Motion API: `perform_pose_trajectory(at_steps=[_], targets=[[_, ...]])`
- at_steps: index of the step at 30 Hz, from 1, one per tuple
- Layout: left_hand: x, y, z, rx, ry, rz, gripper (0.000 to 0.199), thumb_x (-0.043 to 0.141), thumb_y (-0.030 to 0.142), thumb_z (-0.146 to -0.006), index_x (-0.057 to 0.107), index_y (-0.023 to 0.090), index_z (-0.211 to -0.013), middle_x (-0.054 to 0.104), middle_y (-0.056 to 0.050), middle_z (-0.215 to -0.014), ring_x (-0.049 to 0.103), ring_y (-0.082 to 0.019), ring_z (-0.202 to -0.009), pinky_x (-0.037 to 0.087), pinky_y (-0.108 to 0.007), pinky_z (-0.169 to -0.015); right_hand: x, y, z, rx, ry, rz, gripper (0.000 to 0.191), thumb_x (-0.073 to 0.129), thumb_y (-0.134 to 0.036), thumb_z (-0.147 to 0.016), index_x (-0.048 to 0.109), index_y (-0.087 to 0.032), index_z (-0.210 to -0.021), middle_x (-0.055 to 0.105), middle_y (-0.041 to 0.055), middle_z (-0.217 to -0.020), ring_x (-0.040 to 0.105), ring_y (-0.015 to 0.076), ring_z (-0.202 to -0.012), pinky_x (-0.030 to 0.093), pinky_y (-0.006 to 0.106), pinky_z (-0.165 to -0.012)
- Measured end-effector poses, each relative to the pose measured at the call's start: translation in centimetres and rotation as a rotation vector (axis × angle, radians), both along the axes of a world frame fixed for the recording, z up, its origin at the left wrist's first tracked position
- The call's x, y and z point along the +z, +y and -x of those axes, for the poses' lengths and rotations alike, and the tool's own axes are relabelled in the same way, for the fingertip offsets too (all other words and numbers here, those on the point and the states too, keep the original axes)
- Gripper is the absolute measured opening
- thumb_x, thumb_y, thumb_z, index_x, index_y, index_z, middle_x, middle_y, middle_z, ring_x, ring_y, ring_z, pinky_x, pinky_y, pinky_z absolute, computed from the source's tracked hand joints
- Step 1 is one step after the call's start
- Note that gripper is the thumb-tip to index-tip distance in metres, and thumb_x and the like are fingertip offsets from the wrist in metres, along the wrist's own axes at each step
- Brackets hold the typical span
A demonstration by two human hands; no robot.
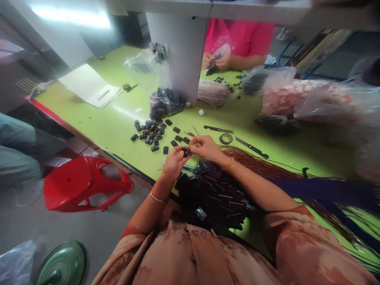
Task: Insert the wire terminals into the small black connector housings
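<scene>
My left hand (174, 161) is closed around a small black plastic connector (185, 152), held just above the table's front part. My right hand (206, 148) meets it from the right, thumb and fingertips pinched at the connector's end; what they pinch is too small to make out, perhaps a wire. Past my hands lies a loose group of black connectors with red parts (151, 130). Brown wires (255, 162) run off to the right under my right forearm. Nearest my body is a pile of black pieces (213, 198), with blue wires beside it.
Two blades (252, 148) and a tape roll (226, 138) lie beyond my right hand. A bag of black connectors (166, 103) leans by a white post (181, 51). Across the table sits a person in pink (240, 39). An open notebook (90, 87) and red stool (71, 184) are leftward.
</scene>
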State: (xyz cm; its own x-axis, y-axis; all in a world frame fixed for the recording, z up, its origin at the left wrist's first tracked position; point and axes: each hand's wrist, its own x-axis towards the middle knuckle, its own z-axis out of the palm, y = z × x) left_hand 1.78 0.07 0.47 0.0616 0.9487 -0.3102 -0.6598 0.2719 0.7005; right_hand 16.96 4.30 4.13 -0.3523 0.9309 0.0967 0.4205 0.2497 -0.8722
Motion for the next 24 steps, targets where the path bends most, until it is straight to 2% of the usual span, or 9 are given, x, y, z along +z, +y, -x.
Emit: perform_pose_trajectory(at_steps=[5,17,24], targets=[[0.3,0.1,0.0,-0.003,-0.049,0.024,0.016,0.053,0.001,-0.079,0.058,0.011,-0.09,0.064,-0.007,-0.087,0.065,-0.013,-0.086,0.045,-0.039,-0.1,-0.9,-0.9,-0.6,-0.045,-0.115,-0.089,0.013,0.059,-0.028,-0.072,0.063,-0.015,-0.07,0.04,-0.0071,-0.049,0.029,0.0062,-0.048,0.022,0.022,-0.05],[0.3,0.0,0.1,-0.014,-0.03,0.047,0.015,0.054,0.002,-0.079,0.058,0.011,-0.091,0.064,-0.006,-0.085,0.064,-0.012,-0.083,0.049,-0.035,-0.095,-0.5,-1.5,-0.1,-0.057,-0.257,-0.198,0.012,0.059,-0.027,-0.073,0.065,-0.017,-0.071,0.051,-0.0042,-0.052,0.038,0.0076,-0.049,0.027,0.022,-0.053],[0.2,0.0,0.3,-0.012,-0.005,0.045,0.015,0.057,0.004,-0.079,0.058,0.012,-0.091,0.064,-0.005,-0.088,0.064,-0.012,-0.082,0.049,-0.035,-0.093,-1.0,-1.6,-0.3,-0.002,-0.463,-0.377,0.017,0.055,-0.03,-0.08,0.067,-0.018,-0.083,0.065,0.002,-0.066,0.051,0.0125,-0.058,0.028,0.024,-0.058]])
